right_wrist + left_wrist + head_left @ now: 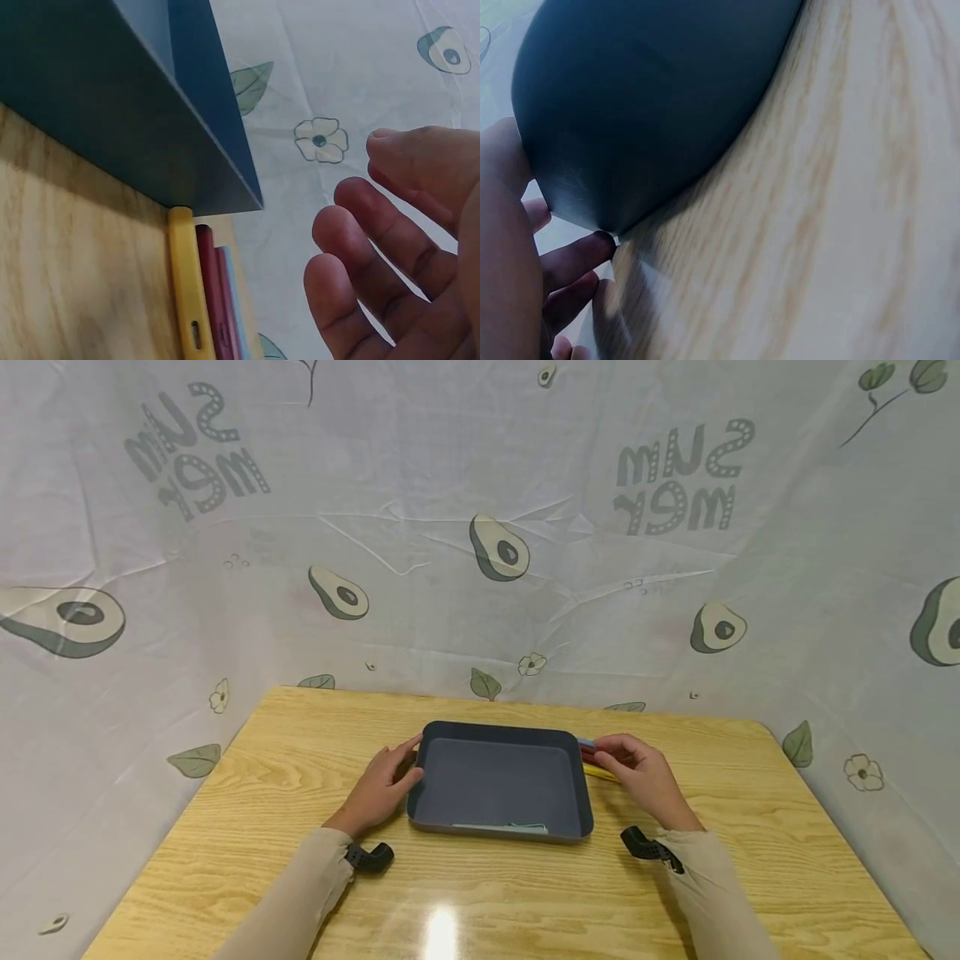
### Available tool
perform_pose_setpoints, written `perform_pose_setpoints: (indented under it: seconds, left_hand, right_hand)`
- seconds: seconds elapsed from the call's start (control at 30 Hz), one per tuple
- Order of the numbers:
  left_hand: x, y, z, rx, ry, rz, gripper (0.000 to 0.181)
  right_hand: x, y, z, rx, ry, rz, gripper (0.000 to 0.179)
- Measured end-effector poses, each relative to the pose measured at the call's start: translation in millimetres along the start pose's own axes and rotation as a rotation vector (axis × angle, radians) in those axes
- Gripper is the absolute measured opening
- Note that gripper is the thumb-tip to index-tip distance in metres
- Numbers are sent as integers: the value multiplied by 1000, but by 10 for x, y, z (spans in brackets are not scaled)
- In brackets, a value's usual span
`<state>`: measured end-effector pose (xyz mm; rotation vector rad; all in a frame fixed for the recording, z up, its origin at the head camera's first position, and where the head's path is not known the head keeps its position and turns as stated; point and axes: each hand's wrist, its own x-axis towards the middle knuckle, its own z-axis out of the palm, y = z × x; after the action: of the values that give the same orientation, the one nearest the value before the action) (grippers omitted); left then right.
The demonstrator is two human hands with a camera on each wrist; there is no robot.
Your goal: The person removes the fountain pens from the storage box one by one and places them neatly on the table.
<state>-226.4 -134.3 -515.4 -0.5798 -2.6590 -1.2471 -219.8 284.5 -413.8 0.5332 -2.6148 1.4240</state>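
Observation:
A dark blue-grey rectangular tray [498, 785] lies on the wooden table. At its left side, my left hand [378, 785] grips the wall, the thumb over the rim and fingers around the far left corner; the left wrist view shows them against the outer wall [652, 97]. My right hand [637, 768] hovers over several slim items beside the tray's right wall, its fingers loosely bent and nothing between them in the right wrist view. A yellow stick-shaped item [187, 285] with a small slot lies nearest, then dark red ones [214, 292] and a light blue one [238, 307].
Along the tray's near inner wall lies a thin pale strip [510, 828] with a fine green line. The wooden table [487, 893] extends around the tray. Behind it hangs a pale cloth [420, 485] printed with avocados and leaves. Both wrists wear black straps.

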Motion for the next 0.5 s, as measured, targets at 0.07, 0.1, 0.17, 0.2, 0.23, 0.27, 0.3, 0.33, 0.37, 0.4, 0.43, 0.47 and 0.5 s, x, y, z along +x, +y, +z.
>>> perform_pose_setpoints:
  seconds: [0.07,0.1,0.17,0.2,0.23,0.27,0.3,0.33,0.37,0.4,0.43,0.47,0.5]
  left_hand:
    - [-3,-3,5,6,0,0,57]
    - [-4,-6,6,7,1,2,57]
    - [-2,-11,7,8,2,11,56]
    - [0,-13,8,7,3,13,57]
    - [2,-16,8,7,4,20,57]
    - [5,-17,7,7,6,22,57]
    - [6,-17,6,7,8,22,57]
    - [8,-17,6,8,8,23,57]
    - [8,-16,6,9,8,19,57]
    - [8,-17,5,9,7,19,57]
    - [6,-19,4,12,6,21,57]
    - [5,-19,4,11,5,14,57]
    - [2,-21,3,9,2,10,57]
  right_hand:
    - [13,53,19,43,-32,-6,24]
    - [24,97,32,67,-49,-8,25]
    - [44,196,62,88,-72,-19,28]
    - [52,241,80,93,-82,-20,29]
    - [60,283,99,92,-86,-22,31]
    - [66,319,119,81,-87,-23,32]
    - [69,344,137,59,-84,-21,33]
    - [69,360,152,38,-82,-22,33]
    - [68,365,167,22,-81,-18,33]
    - [67,369,181,-3,-76,-19,33]
    - [67,369,194,-26,-71,-24,32]
    - [64,364,207,-52,-72,-31,31]
    - [62,353,217,-70,-76,-38,29]
